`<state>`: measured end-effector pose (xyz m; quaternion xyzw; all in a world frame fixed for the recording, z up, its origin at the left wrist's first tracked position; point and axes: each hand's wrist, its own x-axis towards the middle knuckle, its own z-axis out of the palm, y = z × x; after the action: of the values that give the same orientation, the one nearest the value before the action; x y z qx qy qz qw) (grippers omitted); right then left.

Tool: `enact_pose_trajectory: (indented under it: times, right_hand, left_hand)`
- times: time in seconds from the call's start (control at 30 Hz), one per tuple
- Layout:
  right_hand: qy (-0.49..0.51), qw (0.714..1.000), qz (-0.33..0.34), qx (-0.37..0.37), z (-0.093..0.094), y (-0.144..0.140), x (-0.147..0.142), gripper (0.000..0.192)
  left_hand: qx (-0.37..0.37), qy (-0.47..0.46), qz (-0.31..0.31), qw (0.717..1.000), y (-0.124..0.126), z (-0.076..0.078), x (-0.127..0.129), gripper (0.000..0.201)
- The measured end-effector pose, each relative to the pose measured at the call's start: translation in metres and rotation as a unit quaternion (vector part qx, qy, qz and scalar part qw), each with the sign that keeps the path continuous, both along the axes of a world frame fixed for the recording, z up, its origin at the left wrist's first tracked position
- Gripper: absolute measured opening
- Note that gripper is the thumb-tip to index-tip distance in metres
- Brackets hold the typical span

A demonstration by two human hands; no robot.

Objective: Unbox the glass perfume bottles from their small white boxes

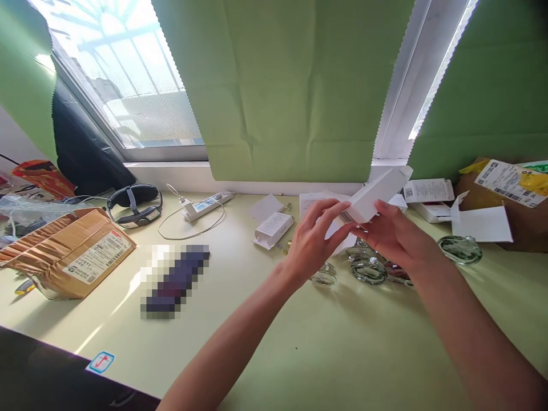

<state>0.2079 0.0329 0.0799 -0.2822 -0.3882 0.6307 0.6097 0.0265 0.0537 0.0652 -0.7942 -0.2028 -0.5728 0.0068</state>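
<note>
A long white carton (377, 194) with a barcode on its near end is held up over the pale green table (265, 342), tilted up to the right. My left hand (314, 237) grips its near end with fingers curled around it. My right hand (396, 234) holds the carton from below and the right side. Under the hands, several clear glass bottles (369, 269) lie on the table. Another glass bottle (460, 249) lies further right.
A small open white box (273, 229) lies left of the hands. A power strip (208, 205) with a cable and a black headset (135, 204) sit near the window sill. A torn brown parcel (72, 251) is at the left; cardboard boxes (500, 205) at the right.
</note>
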Motion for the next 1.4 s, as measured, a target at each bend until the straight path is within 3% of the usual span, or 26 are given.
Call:
enact_pose_trajectory:
  times: [0.23, 0.57, 0.8, 0.93, 1.17, 1.27, 1.33, 1.37, 1.4]
  right_hand:
    - [-0.009, 0.999, -0.023, -0.044, 0.005, -0.002, -0.004, 0.011]
    - [-0.073, 0.994, -0.068, -0.034, 0.011, -0.013, -0.019, 0.017]
    - [-0.101, 0.989, -0.109, 0.003, 0.023, -0.015, -0.016, 0.020]
    - [-0.112, 0.988, -0.109, 0.006, 0.022, -0.012, -0.012, 0.023]
    - [-0.180, 0.974, -0.135, 0.012, 0.011, -0.013, -0.020, 0.041]
    - [-0.232, 0.968, -0.088, 0.021, 0.016, -0.003, -0.010, 0.039]
    - [-0.328, 0.942, -0.065, 0.013, 0.021, 0.012, 0.009, 0.040]
    - [-0.407, 0.910, -0.077, 0.005, 0.022, 0.023, 0.022, 0.045]
    - [-0.519, 0.843, -0.139, -0.018, 0.022, 0.035, 0.036, 0.051]
  left_hand:
    - [-0.007, 0.057, -0.016, 0.998, 0.003, 0.002, -0.006, 0.042]
    - [-0.096, 0.092, 0.021, 0.991, -0.003, -0.003, -0.003, 0.054]
    - [-0.140, 0.176, -0.052, 0.973, 0.001, 0.020, -0.026, 0.072]
    - [-0.141, 0.198, -0.080, 0.967, 0.000, 0.030, -0.033, 0.071]
    - [-0.169, 0.210, -0.074, 0.960, -0.002, 0.030, -0.028, 0.064]
    - [-0.226, 0.208, -0.095, 0.947, 0.011, 0.030, -0.039, 0.056]
    - [-0.299, 0.118, -0.078, 0.944, 0.024, 0.030, -0.050, 0.051]
    - [-0.342, 0.051, -0.066, 0.936, 0.031, 0.029, -0.057, 0.048]
    - [-0.384, -0.019, -0.053, 0.922, 0.038, 0.029, -0.063, 0.046]
